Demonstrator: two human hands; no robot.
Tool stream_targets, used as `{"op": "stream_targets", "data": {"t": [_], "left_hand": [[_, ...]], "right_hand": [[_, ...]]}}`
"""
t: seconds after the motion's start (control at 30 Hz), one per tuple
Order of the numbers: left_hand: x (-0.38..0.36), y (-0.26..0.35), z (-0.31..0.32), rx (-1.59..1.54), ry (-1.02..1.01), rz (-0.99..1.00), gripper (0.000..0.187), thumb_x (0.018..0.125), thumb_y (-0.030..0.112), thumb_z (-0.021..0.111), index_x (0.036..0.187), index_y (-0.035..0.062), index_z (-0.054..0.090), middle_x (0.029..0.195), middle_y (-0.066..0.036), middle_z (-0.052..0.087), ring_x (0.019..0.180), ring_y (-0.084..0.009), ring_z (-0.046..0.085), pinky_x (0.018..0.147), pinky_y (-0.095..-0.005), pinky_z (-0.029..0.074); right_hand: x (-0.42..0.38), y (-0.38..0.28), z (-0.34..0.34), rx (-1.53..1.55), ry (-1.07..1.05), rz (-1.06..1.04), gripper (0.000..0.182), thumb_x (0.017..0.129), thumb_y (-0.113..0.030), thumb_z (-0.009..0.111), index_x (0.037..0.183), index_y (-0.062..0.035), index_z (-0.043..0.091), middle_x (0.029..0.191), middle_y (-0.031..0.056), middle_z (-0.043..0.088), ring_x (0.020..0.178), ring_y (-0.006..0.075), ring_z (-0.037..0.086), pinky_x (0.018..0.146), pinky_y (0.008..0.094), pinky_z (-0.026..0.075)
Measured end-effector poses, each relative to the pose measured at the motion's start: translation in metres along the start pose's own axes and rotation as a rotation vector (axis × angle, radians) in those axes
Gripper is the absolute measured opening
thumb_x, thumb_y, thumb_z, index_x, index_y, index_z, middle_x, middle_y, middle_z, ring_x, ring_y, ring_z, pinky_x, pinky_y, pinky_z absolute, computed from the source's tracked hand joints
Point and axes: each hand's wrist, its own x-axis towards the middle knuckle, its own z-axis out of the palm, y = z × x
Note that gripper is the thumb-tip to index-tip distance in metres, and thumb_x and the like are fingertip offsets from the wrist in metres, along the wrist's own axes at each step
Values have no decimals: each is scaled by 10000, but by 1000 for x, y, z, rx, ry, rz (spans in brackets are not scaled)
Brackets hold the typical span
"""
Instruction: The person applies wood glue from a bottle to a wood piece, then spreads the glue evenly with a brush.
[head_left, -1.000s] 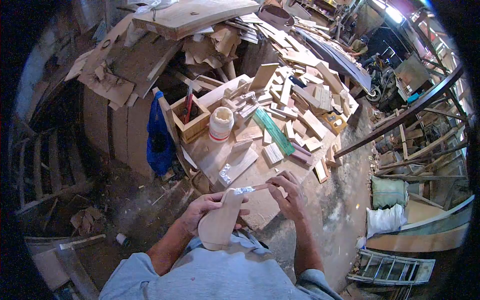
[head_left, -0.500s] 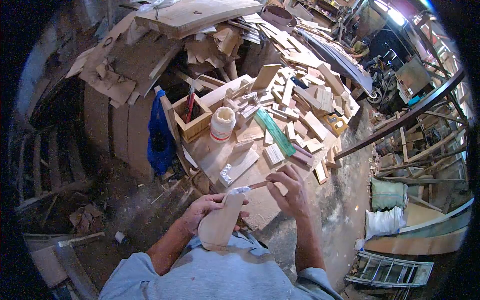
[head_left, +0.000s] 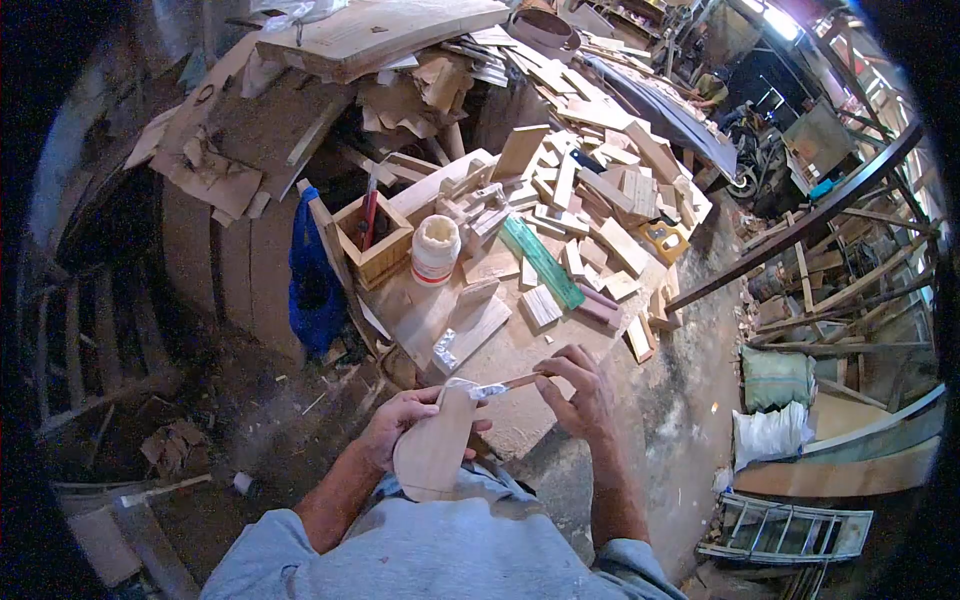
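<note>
My left hand [head_left: 392, 428] is closed around a flat, pale piece of wood [head_left: 432, 452] with a rounded lower end, held upright in front of my shirt. My right hand [head_left: 582, 398] pinches a thin wooden stick [head_left: 523, 381]. White paste [head_left: 488, 391] coats the stick's far end, which lies at the upper right edge of the wood piece. Some of the paste also shows along that top edge. Beyond my hands, on the bench, lies a wooden piece [head_left: 478, 330] with a shiny whitish patch at one corner. An open white jar [head_left: 436, 250] stands behind it.
The bench [head_left: 500, 408] carries a heap of wood offcuts [head_left: 600, 215], a green strip [head_left: 541, 262] and a yellow-handled tool [head_left: 664, 241]. A wooden box [head_left: 383, 250] holds a red tool. Blue cloth [head_left: 315, 275] hangs at the left. A dark bar [head_left: 800, 225] slants across the right.
The stick's pasted end has shifted right and slightly down, from on top of the wood piece to its right edge. My left hand keeps its hold. The whole view has shifted slightly.
</note>
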Motion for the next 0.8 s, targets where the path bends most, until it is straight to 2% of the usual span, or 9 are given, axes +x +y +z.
{"op": "stream_targets", "data": {"t": [0.1, 0.2, 0.3, 0.43, 0.47, 0.57, 0.67, 0.8], "left_hand": [[2, 0, -1, -8, -10, 19, 592, 948, 146, 517, 1456, -136, 403, 1489, -263, 486, 1317, -415, 564, 984, -584, 569], [1, -5, -5, -17, -13, 14, 590, 947, 152, 513, 1452, -134, 408, 1479, -262, 495, 1310, -415, 569, 972, -578, 576], [0, -2, -1, 5, 16, 5, 593, 943, 159, 512, 1456, -121, 409, 1469, -262, 504, 1305, -418, 571, 972, -567, 577], [-2, -5, -7, -61, 57, 40, 609, 932, 159, 501, 1485, -73, 401, 1455, -267, 512, 1287, -426, 578, 1000, -567, 557], [-1, -5, -8, -84, 69, 37, 615, 927, 159, 497, 1493, -60, 399, 1452, -268, 513, 1283, -429, 580, 1007, -569, 551], [0, -4, -15, -153, 34, 44, 629, 907, 154, 472, 1502, -36, 401, 1417, -269, 540, 1259, -422, 594, 1012, -562, 543], [0, -9, -28, -171, 28, 13, 634, 889, 154, 448, 1493, -34, 416, 1376, -262, 574, 1216, -385, 621, 994, -529, 555], [-4, -17, -26, -165, 116, 10, 621, 881, 157, 450, 1475, -24, 443, 1339, -235, 607, 1161, -337, 644, 976, -492, 565]], "right_hand": [[-5, 17, 0, -22, 66, 14, 145, 843, -116, 755, 950, -25, 721, 912, 119, 655, 905, 304, 612, 811, 412, 496], [-6, 7, 3, 52, 60, 1, 141, 849, -118, 749, 950, -26, 716, 894, 121, 652, 904, 306, 615, 805, 404, 494], [-11, 20, 9, -8, 57, 55, 147, 854, -125, 746, 953, -23, 712, 896, 123, 659, 899, 311, 617, 807, 401, 492], [-18, 25, 6, 135, 101, 205, 146, 902, -120, 724, 1006, -22, 693, 909, 115, 674, 818, 243, 644, 727, 358, 497], [-23, 24, 7, 117, 76, 239, 153, 934, -119, 705, 1052, -24, 682, 874, 100, 664, 760, 196, 638, 683, 329, 491], [-26, 7, 8, 228, 28, 319, 166, 945, -119, 700, 1083, -29, 678, 857, 92, 658, 756, 180, 627, 687, 316, 490], [-31, 0, 11, 108, 48, 310, 154, 951, -83, 682, 1095, -31, 686, 871, 107, 662, 749, 197, 637, 678, 322, 495], [-38, -3, 18, 110, 74, 78, 147, 967, -70, 647, 1086, 6, 686, 877, 131, 653, 765, 231, 648, 676, 339, 494]]}}
